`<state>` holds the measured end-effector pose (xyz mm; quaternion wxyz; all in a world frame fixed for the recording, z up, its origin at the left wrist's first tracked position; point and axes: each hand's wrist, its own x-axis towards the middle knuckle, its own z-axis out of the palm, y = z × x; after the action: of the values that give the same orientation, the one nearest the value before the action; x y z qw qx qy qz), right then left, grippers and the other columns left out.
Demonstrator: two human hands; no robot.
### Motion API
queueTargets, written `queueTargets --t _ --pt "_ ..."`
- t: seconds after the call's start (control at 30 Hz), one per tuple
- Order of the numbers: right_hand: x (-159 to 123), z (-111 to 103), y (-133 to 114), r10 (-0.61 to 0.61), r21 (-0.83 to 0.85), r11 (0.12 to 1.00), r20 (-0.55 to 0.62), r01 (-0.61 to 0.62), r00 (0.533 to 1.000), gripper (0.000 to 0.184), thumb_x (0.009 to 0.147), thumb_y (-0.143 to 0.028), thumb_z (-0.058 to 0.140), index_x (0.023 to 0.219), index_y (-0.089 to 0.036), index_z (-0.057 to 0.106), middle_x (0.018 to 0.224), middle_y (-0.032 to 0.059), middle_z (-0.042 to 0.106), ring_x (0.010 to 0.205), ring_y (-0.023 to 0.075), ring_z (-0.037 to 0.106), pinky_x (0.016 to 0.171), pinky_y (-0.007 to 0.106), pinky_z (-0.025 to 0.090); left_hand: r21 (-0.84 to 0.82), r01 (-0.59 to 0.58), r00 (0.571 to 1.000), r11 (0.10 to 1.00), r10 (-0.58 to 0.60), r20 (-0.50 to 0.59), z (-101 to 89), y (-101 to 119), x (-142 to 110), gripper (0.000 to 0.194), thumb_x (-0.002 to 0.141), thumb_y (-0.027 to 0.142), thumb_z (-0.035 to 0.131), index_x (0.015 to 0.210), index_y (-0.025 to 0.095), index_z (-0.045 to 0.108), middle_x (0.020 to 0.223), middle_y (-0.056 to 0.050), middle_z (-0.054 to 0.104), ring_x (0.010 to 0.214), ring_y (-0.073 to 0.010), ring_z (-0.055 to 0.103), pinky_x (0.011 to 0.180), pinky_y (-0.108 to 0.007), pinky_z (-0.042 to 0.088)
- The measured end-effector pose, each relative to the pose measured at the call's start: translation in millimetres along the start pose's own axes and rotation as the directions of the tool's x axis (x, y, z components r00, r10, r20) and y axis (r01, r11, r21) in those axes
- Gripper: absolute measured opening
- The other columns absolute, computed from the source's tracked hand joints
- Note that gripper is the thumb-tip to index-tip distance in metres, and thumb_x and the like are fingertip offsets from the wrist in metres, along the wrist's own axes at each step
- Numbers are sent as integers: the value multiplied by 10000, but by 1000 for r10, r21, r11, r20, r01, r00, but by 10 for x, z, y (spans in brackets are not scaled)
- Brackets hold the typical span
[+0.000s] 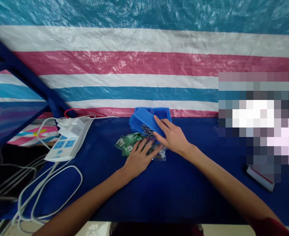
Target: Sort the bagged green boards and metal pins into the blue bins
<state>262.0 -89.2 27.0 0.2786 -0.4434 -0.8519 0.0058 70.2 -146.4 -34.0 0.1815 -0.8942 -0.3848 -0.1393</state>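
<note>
One tilted blue plastic bin (143, 118), by green-and-clear plastic bags (126, 144): probably light, stiff, best taken by its walls; slim metallic pieces (147, 130) at its lower end, perhaps screws, may slide. Right hand (175, 137): fingers clamped on the bin's edge; left hand (138, 160): fingers spread over the bags.

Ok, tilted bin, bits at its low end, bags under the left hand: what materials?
Bin: probably moulded plastic, satin; even blue, thin straight walls.
Bits: likely metal, shiny; bright glints on thin shafts.
Bags: seemingly thin plastic film, glossy; crinkled highlights, contents showing through.
</note>
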Motion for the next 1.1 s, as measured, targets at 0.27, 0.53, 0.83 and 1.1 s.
queueTargets --t 0.27,0.53,0.83,1.1 --pt "-25 13 -14 -17 -34 999 -5 17 1000 614 933 -472 362 1479 -198 307 1139 137 585 964 248 594 676 322 556 16 57 997 998 -56 -54 -16 37 0 518 888 240 532 1381 369 438 1308 -108 541 1219 -302 483 984 -451 395" --pt "-37 -12 -48 -44 -81 996 -3 44 999 606 922 -464 377 1460 -185 352 1134 137 597 973 252 587 664 310 551 -20 75 993 997 -76 -90 47 22 4 413 898 254 530 1304 329 535 1236 -125 571 1164 -299 520 933 -454 433" --pt "-54 2 -70 -98 -122 988 16 99 995 605 928 -485 369 1458 -193 354 1148 139 590 970 254 574 666 318 546 -39 90 992 995 -93 -90 12 43 36 347 895 276 536 1239 286 586 1198 -142 585 1090 -299 555 866 -438 462" --pt "-60 -6 -49 -206 -203 959 -18 198 978 583 945 -474 370 1441 -166 377 1121 141 600 940 234 568 688 313 537 -45 101 992 994 -104 -74 55 48 20 338 902 287 526 1234 269 590 1171 -139 588 1066 -286 552 853 -410 447"
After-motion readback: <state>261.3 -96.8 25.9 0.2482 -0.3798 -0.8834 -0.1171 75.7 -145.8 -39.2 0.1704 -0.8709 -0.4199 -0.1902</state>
